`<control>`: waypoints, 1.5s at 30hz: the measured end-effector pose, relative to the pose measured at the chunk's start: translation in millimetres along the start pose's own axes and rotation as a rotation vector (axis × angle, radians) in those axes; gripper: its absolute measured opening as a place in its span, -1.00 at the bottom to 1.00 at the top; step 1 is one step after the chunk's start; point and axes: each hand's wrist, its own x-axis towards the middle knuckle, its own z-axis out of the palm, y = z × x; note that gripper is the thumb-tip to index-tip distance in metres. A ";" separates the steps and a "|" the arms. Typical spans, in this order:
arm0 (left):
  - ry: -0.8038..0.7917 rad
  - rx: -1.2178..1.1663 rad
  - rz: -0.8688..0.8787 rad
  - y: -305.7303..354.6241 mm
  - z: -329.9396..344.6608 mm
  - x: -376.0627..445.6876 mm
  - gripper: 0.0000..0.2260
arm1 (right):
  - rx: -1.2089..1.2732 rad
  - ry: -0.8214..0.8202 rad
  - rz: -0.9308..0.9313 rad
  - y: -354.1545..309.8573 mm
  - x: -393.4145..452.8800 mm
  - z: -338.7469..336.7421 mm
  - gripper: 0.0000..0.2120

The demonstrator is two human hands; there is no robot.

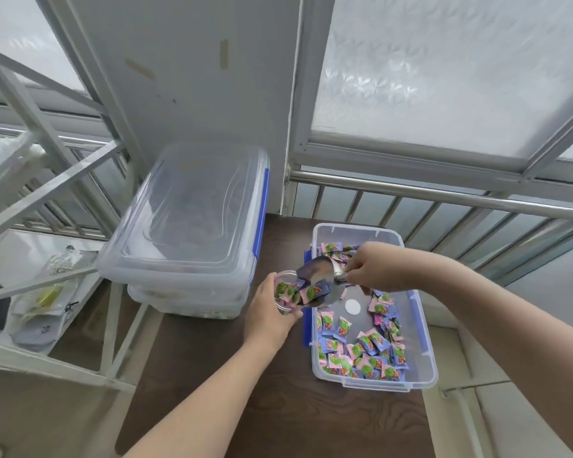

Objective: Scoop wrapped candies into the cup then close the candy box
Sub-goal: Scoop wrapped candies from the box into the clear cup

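Observation:
An open clear plastic candy box [423, 375] with blue latches sits on the dark wooden table and holds several pink, blue and green wrapped candies [366, 357]. My left hand [268, 314] grips a small clear cup [286, 292] just left of the box, tilted toward it, with a few candies inside. My right hand [374, 271] holds the handle of a metal scoop [318, 274]. The scoop is tipped over the cup's mouth, and candies are sliding off its front edge.
Two stacked clear lidded boxes [186, 233] with blue latches stand at the table's back left. A white metal rack [47, 193] with bags is at the left. A railing [443, 193] and frosted window run behind the table [245, 408].

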 end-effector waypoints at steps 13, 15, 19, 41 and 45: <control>-0.022 -0.029 -0.026 -0.5 -5.6 -0.5 -0.20 | -0.075 0.107 -0.043 -6.5 -34.4 -40.6 -0.65; -0.048 -0.047 -0.065 1.6 -6.0 -1.7 -0.10 | -0.002 0.119 -0.028 10.3 -42.6 -38.1 -0.67; -0.069 -0.228 -0.333 6.0 -3.7 -12.9 -0.05 | 0.416 0.162 0.123 59.9 -49.1 -5.5 -0.80; -0.403 -0.095 -0.118 36.6 30.1 -54.6 -0.57 | 1.044 0.342 0.534 77.0 63.9 163.4 -0.68; -0.390 -0.094 -0.141 33.0 31.6 -54.8 -0.52 | 1.196 0.412 0.582 62.3 97.2 154.7 -0.72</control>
